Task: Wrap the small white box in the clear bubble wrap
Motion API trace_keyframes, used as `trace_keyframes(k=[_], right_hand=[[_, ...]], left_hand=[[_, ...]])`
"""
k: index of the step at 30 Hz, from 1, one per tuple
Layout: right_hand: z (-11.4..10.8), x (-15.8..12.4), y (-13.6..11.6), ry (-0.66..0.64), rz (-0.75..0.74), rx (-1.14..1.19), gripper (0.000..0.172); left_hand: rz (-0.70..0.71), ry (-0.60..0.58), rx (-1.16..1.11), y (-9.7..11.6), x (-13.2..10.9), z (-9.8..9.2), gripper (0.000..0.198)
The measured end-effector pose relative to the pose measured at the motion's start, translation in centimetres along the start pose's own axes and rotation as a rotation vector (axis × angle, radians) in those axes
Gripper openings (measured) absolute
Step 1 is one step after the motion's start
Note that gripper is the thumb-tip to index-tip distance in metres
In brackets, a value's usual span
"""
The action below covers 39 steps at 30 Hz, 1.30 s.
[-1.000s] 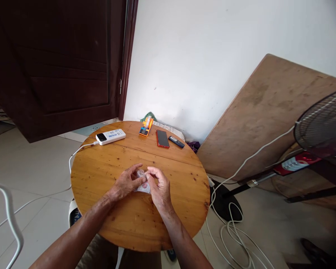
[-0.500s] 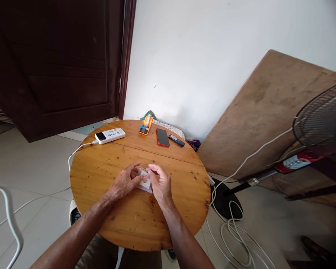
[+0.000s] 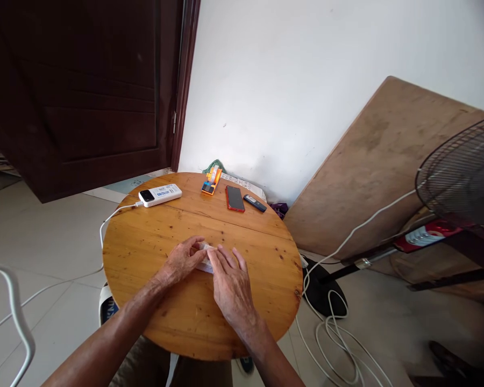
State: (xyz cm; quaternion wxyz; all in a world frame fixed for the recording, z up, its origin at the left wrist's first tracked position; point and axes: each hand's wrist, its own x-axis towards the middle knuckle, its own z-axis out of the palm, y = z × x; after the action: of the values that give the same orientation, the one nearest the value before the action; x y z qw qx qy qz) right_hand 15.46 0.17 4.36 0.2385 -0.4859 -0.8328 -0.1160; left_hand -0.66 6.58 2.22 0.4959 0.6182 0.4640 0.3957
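Observation:
A small, whitish, see-through packet [image 3: 204, 266] lies on the round wooden table, largely covered by my fingers. My left hand [image 3: 184, 259] grips it from the left, thumb across the near side and fingers curled behind. From the right, my right hand [image 3: 233, 287] reaches over it with the back of the hand up. Its index finger presses on the packet's upper right part, while the other fingers stretch forward. The right thumb is hidden under the hand. I cannot make out what is inside the packet.
Toward the table's [image 3: 145, 236] far side are a white power bank [image 3: 161, 194] with a cable, an orange tape dispenser [image 3: 212, 181], a red-edged phone [image 3: 235, 198] and a dark, narrow device [image 3: 254, 203]. A standing fan [image 3: 463, 177] and loose cable are at right; a dark door [image 3: 105, 86] stands left.
My right hand has turned palm down and its fingers now lie over the packet, where before they pinched its right edge. My left hand stays almost in place.

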Motion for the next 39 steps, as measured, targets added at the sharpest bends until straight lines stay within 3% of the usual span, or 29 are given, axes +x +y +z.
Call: trace_keyframes(k=[4,17,24,27,33,39], right_hand=[[0.0,-0.7,0.1,-0.028,-0.018,-0.007,0.059],[0.0,-1.3,0.3,0.073,-0.073,0.066,0.046],[-0.1,-0.8,0.2,0.038,-0.013,0.149,0.043],[-0.5,-0.6,0.7,0.063,0.062,0.276,0.04],[-1.2,1.0,3.2,0.197,0.389,0.631,0.024],[1.5,3.0,5.6,0.293,0.628,1.011,0.017]], left_hand=[[0.016,0.011,0.003,-0.4,0.1,0.1,0.054],[0.064,0.045,0.086,-0.8,0.1,0.3,0.048],[0.031,0.17,0.255,-0.7,0.6,0.7,0.042],[0.039,0.186,0.262,-0.7,0.6,0.8,0.04],[0.014,0.164,0.051,-0.8,0.2,0.4,0.05],[-0.036,0.233,-0.109,-1.0,0.4,0.2,0.056]])
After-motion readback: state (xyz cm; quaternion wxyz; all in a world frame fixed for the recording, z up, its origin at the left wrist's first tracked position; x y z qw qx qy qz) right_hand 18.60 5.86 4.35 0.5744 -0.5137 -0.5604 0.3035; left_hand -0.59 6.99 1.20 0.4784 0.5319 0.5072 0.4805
